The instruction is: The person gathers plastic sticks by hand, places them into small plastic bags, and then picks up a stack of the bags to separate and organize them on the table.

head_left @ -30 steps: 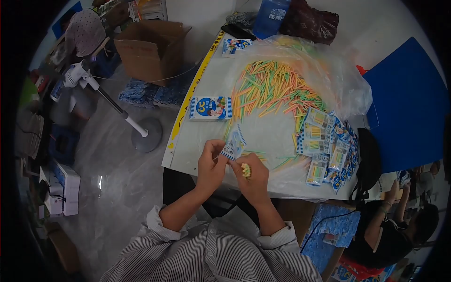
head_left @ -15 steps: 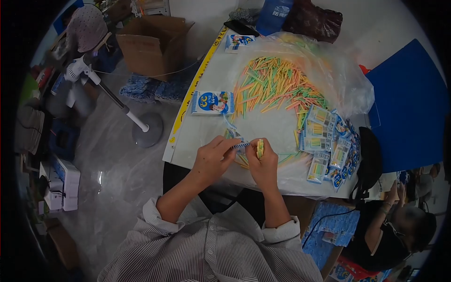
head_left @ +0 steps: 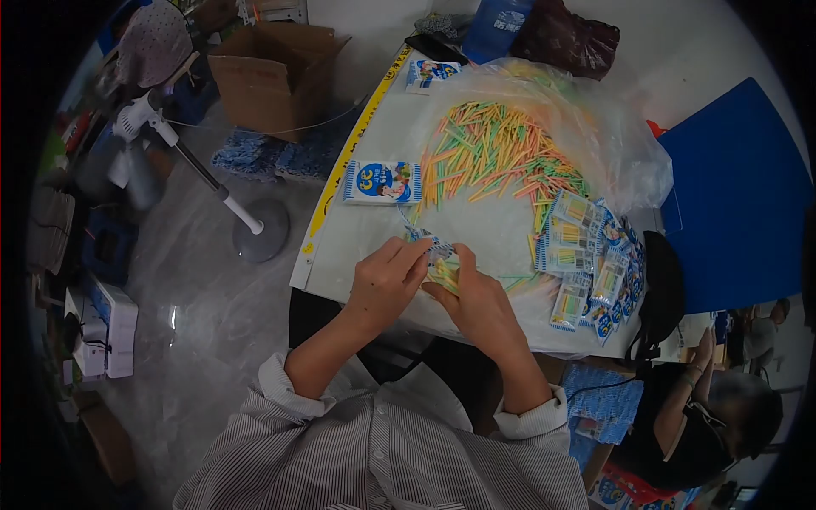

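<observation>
My left hand (head_left: 382, 280) is closed on the edge of a small blue-and-white packet (head_left: 438, 248) in front of me. Between the fingers of my right hand (head_left: 486, 310) is a small bunch of pastel candy sticks (head_left: 444, 274); they lie at the packet's mouth, and fingers hide how far in they are. Beyond both hands spreads a pile of loose yellow, green and pink sticks (head_left: 501, 144). A stack of flat packets (head_left: 382, 182) is up and left of my hands. Several filled packets (head_left: 574, 234) are heaped at the right.
A clear plastic bag (head_left: 629, 166) lies behind the sticks. On the right are a blue panel (head_left: 735, 195) and a black pouch (head_left: 665, 285). A white fan (head_left: 204, 174) and a cardboard box (head_left: 268, 81) stand left of the table. Another person (head_left: 693, 416) sits at lower right.
My right hand has turned and brought the candy sticks left against the packet, which now spreads wider between my hands. The left hand stays nearly in place.
</observation>
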Action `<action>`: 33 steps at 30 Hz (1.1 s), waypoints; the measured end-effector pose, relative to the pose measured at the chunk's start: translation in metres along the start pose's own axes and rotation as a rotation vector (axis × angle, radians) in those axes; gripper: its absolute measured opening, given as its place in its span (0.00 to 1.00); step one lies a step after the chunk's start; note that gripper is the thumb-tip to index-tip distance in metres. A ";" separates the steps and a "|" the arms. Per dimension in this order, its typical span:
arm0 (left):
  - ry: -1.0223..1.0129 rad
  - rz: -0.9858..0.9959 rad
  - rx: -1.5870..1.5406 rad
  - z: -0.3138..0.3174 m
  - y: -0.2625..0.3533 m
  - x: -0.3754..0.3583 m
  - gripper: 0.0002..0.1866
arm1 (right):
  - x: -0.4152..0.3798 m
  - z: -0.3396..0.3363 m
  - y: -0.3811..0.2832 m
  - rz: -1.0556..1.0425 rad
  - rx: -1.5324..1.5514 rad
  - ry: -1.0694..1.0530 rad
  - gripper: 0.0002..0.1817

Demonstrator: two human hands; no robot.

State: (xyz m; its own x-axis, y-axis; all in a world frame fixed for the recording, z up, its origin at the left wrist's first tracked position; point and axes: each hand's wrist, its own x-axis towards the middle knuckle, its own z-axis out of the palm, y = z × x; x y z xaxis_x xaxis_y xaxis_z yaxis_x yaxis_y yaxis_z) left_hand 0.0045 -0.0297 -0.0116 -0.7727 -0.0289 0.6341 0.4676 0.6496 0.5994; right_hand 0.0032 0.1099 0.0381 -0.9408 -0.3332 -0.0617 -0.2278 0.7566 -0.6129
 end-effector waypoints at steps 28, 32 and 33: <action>0.058 -0.561 -0.615 -0.003 0.007 -0.001 0.07 | 0.016 0.007 0.008 -0.223 0.405 0.226 0.09; 0.189 -0.412 -0.592 -0.009 -0.001 0.000 0.14 | 0.009 0.004 0.018 -0.334 0.435 0.397 0.06; 0.167 -0.406 -0.609 -0.008 -0.003 0.000 0.14 | 0.006 0.004 0.016 -0.285 0.609 0.431 0.05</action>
State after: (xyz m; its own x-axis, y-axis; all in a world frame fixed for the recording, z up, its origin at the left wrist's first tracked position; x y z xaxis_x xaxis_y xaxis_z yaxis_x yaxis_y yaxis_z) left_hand 0.0064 -0.0377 -0.0096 -0.8822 -0.3230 0.3425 0.3525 0.0291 0.9354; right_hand -0.0055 0.1178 0.0244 -0.9095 -0.1265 0.3961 -0.4142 0.1934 -0.8894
